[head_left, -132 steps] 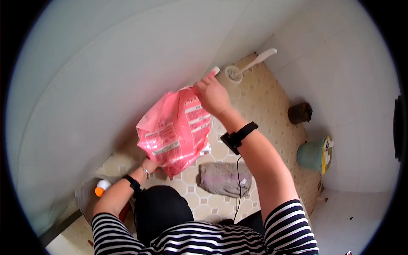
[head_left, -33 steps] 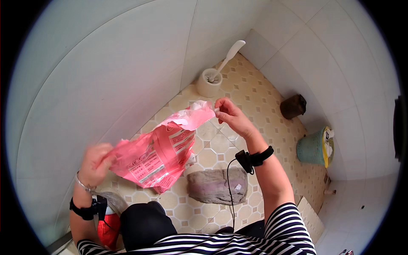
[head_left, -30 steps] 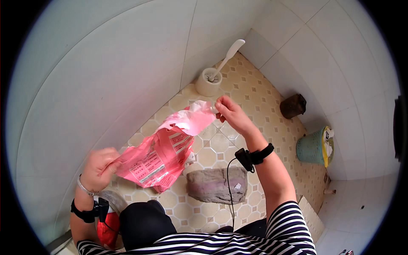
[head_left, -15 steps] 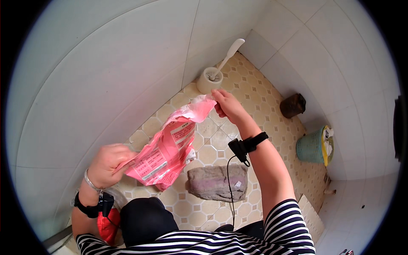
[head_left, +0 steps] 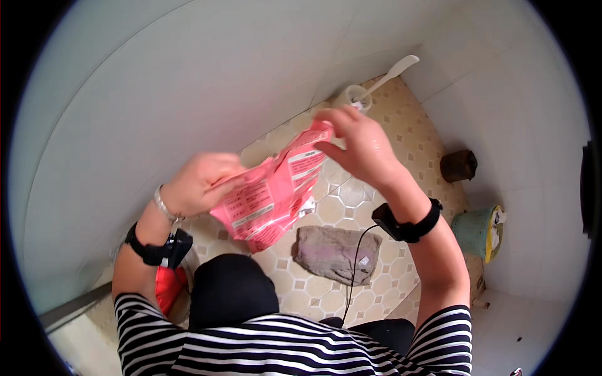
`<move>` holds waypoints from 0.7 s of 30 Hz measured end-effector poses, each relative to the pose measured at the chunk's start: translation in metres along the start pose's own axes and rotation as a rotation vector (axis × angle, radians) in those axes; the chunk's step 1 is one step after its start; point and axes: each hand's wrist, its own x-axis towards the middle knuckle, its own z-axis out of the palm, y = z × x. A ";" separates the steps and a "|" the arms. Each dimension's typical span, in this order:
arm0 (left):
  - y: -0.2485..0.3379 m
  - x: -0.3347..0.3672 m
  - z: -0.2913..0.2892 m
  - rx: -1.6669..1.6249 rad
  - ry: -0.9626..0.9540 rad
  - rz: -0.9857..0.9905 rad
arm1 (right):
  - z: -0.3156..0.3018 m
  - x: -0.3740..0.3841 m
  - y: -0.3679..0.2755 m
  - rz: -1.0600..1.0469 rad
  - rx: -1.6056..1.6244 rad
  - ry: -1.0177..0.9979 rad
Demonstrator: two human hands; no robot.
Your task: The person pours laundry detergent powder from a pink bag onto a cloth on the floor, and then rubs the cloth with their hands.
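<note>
The pink plastic bag (head_left: 273,197) hangs between both hands above the tiled floor (head_left: 351,207), in front of the pale wall (head_left: 157,94). Its long axis slants across the view, from the upper right at the right hand down to the lower left. The upper edge climbs from the left hand to the right hand, dipping in the middle, while the lower corner points down toward the black-clad knee (head_left: 232,291). The film is thin, glossy and creased, with a fold down its middle; blocks of small print and pale bands cover the side in view, tilted along with it. A small white patch shows at its lower right edge.

The left hand (head_left: 204,182) is closed on the bag's upper left edge, fingers bent and thumb laid along the film; a silvery bracelet (head_left: 161,203) circles that wrist. The right hand (head_left: 360,144) is blurred at the fingertips, but it seems to pinch the upper right corner, thumb below and fingers above.

On the floor, to the right of the bag and apart from it, lies a flat grey cloth (head_left: 337,254), crossed in view by a black cable (head_left: 354,269). Beyond the right hand stands a pale holder (head_left: 357,94) with a white-handled brush (head_left: 395,69) leaning out of it. Near the right-hand wall are a dark brown container (head_left: 459,165) and a teal basket (head_left: 470,232) with a yellow rim.
</note>
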 end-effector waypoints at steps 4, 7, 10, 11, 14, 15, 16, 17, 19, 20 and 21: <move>0.003 0.005 -0.006 -0.043 0.057 0.060 | 0.021 0.026 -0.031 -0.098 -0.463 -0.226; 0.001 0.005 -0.016 0.012 0.046 0.021 | 0.027 0.037 -0.032 -0.106 -0.733 -0.473; 0.005 0.012 -0.014 0.061 0.102 0.042 | 0.029 0.036 -0.054 -0.066 -0.523 -0.358; 0.006 0.021 -0.010 0.074 0.130 0.097 | 0.030 0.033 -0.051 -0.066 -0.522 -0.377; 0.015 0.040 -0.007 -0.050 0.125 0.058 | 0.035 0.027 -0.042 0.207 0.440 -0.289; 0.009 0.041 -0.006 -0.012 0.155 0.069 | 0.040 0.022 -0.040 0.258 0.558 -0.298; 0.003 0.040 -0.004 0.022 0.181 0.094 | 0.041 0.019 -0.041 0.276 0.553 -0.257; -0.001 0.034 0.002 0.015 0.184 0.080 | 0.040 0.016 -0.044 0.295 0.546 -0.215; -0.009 0.026 0.017 -0.316 0.470 0.085 | 0.033 0.009 -0.044 0.336 0.531 -0.145; -0.014 0.011 0.019 -0.303 0.471 -0.029 | 0.025 0.006 -0.045 0.376 0.505 -0.058; -0.018 -0.006 0.028 -0.419 0.586 -0.080 | 0.013 0.002 -0.049 0.465 0.681 0.062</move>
